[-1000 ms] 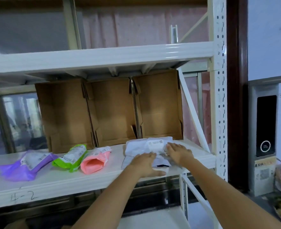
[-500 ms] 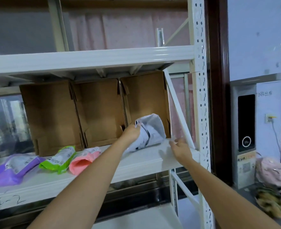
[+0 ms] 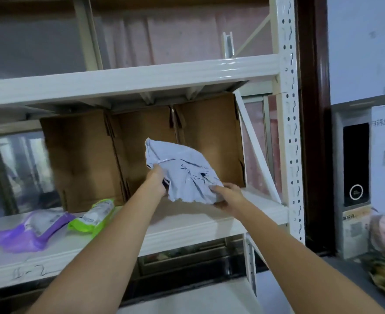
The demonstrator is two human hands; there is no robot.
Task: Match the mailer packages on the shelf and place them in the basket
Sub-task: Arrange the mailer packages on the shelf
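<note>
You have lifted the white mailer [image 3: 184, 175] clear of the shelf [image 3: 187, 225] — a second ago it lay flat under both palms, and half a second ago only your left hand had it tilted up. Now your left hand [image 3: 156, 180] pinches its left edge, thumb over the front, and your right hand [image 3: 226, 193] cups its lower right corner from beneath with the fingers curled round it. It hangs crumpled between your hands, in front of the cardboard boxes and free of the board, so it looks ready to carry off; the basket is not in view, and which package it pairs with I cannot tell.

Counting what shows: one white mailer in your grip; down to the left of your left forearm one green mailer [image 3: 94, 217], and further left one purple mailer [image 3: 32, 230], both lying on the shelf. The pink one seen earlier beside the green is now hidden behind your left arm. Three open cardboard boxes [image 3: 80, 155] stand side by side behind your hands.
</note>
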